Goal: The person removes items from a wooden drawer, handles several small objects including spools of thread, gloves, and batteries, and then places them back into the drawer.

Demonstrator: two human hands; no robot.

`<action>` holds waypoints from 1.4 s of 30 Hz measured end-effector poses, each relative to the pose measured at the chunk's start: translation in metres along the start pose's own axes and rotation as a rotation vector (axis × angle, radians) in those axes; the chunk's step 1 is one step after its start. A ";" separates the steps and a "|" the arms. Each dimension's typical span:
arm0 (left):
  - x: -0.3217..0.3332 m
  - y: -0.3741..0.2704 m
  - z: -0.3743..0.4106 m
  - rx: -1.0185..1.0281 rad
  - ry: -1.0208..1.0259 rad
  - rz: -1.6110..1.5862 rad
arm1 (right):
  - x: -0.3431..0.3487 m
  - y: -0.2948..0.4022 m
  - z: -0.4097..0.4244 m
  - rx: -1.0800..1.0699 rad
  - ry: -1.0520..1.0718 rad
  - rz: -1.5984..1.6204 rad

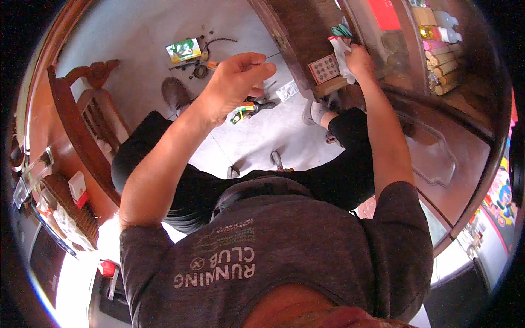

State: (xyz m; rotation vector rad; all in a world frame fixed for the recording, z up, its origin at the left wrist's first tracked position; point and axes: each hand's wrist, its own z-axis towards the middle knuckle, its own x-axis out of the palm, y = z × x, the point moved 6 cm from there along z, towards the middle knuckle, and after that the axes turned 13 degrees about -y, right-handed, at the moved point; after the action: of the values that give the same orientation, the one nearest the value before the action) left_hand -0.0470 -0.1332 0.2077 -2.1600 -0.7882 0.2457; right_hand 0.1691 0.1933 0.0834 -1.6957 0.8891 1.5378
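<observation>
Raised over the floor, my left hand (240,82) has its fingers loosely curled and apart, with nothing visible between them. My right hand (359,62) pinches a white, red-edged item (341,55), possibly a glove, above a dark wooden shelf or drawer. Beside it lies a card-like box with rows of round marks (324,69), and a green bundle (341,30) is just beyond. A green and yellow packet (183,51) lies on the floor with small dark parts around it. A roll of dark tape or ring (200,71) is among them. Below my left hand lies a dark tool with yellow-green parts (248,110).
A wooden chair (82,135) stands left. A brown cabinet (447,123) is at right, with bottles (445,19) and bundled sticks (443,61) on its shelf. A clear packet (287,91) lies on the floor by the wood edge. A woven basket (76,209) is at lower left.
</observation>
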 end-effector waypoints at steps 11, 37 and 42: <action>-0.004 0.000 0.004 -0.014 0.005 -0.062 | 0.048 0.013 0.016 -0.036 -0.042 -0.052; 0.012 0.002 0.001 0.104 0.086 0.069 | 0.076 0.048 -0.025 -0.239 -0.500 0.017; -0.005 -0.001 0.005 0.101 -0.046 0.023 | 0.123 -0.018 -0.003 -0.243 -0.202 -0.122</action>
State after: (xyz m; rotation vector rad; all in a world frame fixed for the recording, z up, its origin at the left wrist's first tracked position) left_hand -0.0536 -0.1326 0.2043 -2.0754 -0.7614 0.3408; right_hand 0.1944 0.1950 -0.0381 -1.6879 0.5023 1.7518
